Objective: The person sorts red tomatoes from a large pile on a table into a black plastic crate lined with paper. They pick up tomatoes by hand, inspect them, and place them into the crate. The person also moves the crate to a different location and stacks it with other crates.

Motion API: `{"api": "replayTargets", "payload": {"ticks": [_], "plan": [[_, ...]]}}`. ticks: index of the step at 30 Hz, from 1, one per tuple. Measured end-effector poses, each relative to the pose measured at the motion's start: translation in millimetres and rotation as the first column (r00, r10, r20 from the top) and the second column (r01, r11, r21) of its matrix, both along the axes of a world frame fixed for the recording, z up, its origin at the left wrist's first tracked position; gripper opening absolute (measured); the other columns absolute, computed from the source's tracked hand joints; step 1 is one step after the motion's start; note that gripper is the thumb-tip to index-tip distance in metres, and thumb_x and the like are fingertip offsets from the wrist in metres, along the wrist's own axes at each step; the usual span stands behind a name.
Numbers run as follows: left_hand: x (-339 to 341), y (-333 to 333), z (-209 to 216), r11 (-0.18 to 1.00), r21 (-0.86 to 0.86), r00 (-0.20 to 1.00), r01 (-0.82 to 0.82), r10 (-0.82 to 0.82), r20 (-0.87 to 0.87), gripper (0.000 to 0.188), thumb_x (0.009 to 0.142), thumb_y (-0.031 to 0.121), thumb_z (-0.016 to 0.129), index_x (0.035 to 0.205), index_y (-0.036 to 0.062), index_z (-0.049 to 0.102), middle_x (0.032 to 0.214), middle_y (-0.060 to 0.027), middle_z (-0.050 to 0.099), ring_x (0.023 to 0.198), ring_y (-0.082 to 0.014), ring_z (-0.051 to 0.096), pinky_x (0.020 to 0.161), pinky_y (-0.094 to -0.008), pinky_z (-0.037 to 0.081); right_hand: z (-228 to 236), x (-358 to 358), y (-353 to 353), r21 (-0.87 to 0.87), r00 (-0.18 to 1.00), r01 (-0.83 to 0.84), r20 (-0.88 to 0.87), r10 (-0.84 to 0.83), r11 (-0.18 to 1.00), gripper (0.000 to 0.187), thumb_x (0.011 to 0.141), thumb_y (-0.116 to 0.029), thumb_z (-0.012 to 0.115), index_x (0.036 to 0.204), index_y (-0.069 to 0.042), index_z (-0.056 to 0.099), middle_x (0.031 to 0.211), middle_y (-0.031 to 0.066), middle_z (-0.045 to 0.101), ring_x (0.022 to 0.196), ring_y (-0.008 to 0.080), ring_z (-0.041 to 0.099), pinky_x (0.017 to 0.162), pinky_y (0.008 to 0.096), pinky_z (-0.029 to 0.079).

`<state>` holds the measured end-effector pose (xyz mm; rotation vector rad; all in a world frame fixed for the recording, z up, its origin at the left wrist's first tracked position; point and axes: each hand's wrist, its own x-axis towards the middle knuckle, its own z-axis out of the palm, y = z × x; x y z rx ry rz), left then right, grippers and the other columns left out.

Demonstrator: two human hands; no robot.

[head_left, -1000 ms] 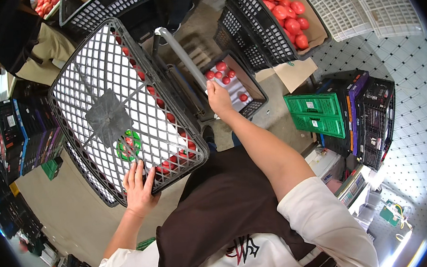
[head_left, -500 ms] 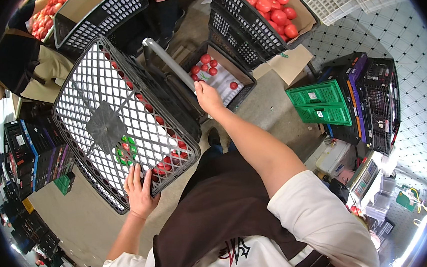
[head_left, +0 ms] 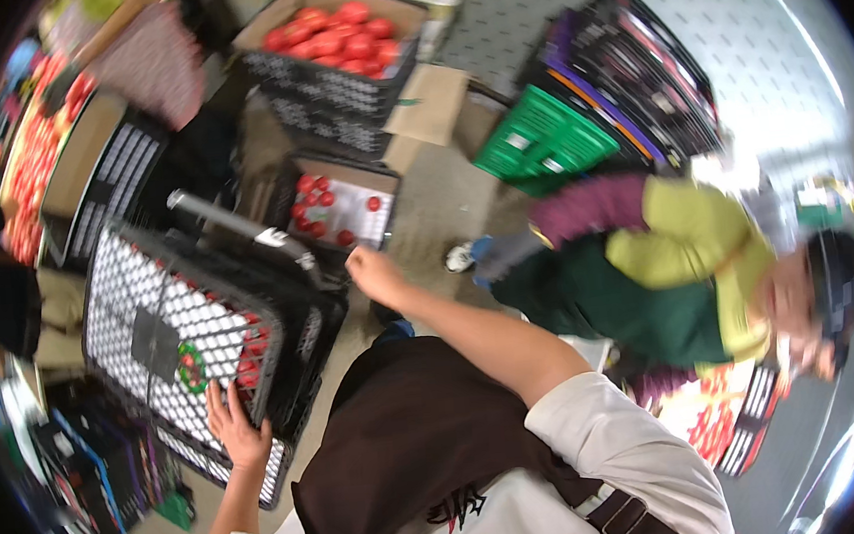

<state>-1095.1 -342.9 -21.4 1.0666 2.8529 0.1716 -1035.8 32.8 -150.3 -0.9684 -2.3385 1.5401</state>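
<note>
A black lattice crate tops a stack at my left, with white sheet and red tomatoes showing through its openings. My left hand lies on the crate's near corner, fingers stretched out over the lattice. Beside its fingertips a green ring-shaped thing with red in its middle shows through the mesh. A grey tubular cart handle runs along the far right side of the stack. My right hand is closed in a fist around the handle's near end, where blur softens the detail.
Beyond my right hand stands a low box with several tomatoes; a fuller tomato crate is behind it. Green and black crates stand at right. A person in a dark green apron is close on my right.
The view has swung, so the stack, handle and tomato boxes now appear farther left. A person in yellow-green and purple sleeves has come into view at right. Both hands keep their places.
</note>
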Motion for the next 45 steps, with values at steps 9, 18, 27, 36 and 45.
{"api": "replayTargets", "payload": {"ticks": [9, 18, 27, 36, 45], "plan": [[-8, -7, -17, 0.99, 0.045, 0.98, 0.133, -0.125, -0.154, 0.084, 0.074, 0.014, 0.069, 0.15, 0.0064, 0.032, 0.152, -0.0228, 0.032, 0.138, -0.0432, 0.032, 0.108, -0.0528, 0.032, 45, 183, -96, -0.203, 0.982, -0.176, 0.03, 0.186, 0.963, 0.029, 0.089, -0.031, 0.057, 0.095, -0.005, 0.068, 0.096, 0.019, 0.069, 0.095, 0.0381, 0.065, 0.082, 0.0476, 0.05], [-28, -16, -47, 0.98, -0.198, 0.926, 0.021, -0.093, -0.366, 0.08, 0.085, 0.03, 0.066, 0.154, 0.0172, 0.027, 0.154, -0.0112, 0.033, 0.14, -0.0371, 0.031, 0.11, -0.0535, 0.031, 18, 443, -194, -0.144, 0.857, 0.512, 0.147, -0.493, 0.847, 0.028, 0.094, -0.029, 0.053, 0.106, -0.005, 0.063, 0.1, 0.0169, 0.069, 0.093, 0.0319, 0.067, 0.081, 0.042, 0.051], [-30, -15, -61, 0.98, -0.19, 0.905, 0.05, -0.125, -0.407, 0.079, 0.086, 0.047, 0.065, 0.151, 0.0161, 0.033, 0.15, -0.0133, 0.038, 0.134, -0.0408, 0.037, 0.105, -0.056, 0.037, 0, 612, -502, -0.334, 0.199, 0.943, 0.554, -0.809, 0.004, 0.026, 0.092, -0.025, 0.056, 0.098, 0.0, 0.063, 0.079, 0.0088, 0.067, 0.07, 0.0196, 0.067, 0.064, 0.0338, 0.055], [8, -111, 11, 0.875, 0.478, 0.985, 0.078, -0.141, 0.097, 0.054, 0.089, 0.03, 0.065, 0.13, -0.0018, 0.052, 0.125, -0.0254, 0.056, 0.114, -0.0396, 0.053, 0.101, -0.0446, 0.04, 37, 611, -521, -0.318, 0.586, 0.809, 0.359, -0.726, 0.495, 0.024, 0.096, -0.024, 0.057, 0.099, -0.001, 0.064, 0.085, 0.0098, 0.067, 0.073, 0.0169, 0.066, 0.065, 0.0313, 0.053], [117, -333, 43, 0.891, 0.45, 0.998, -0.05, 0.057, 0.0, 0.033, 0.09, 0.02, 0.063, 0.115, -0.0006, 0.058, 0.108, -0.0179, 0.06, 0.103, -0.0347, 0.058, 0.091, -0.0424, 0.047, 2, 641, -502, -0.55, 0.82, 0.564, 0.288, -0.494, 0.616, 0.021, 0.099, -0.019, 0.049, 0.108, -0.003, 0.059, 0.084, 0.0092, 0.066, 0.062, 0.0157, 0.062, 0.059, 0.0291, 0.052]]}}
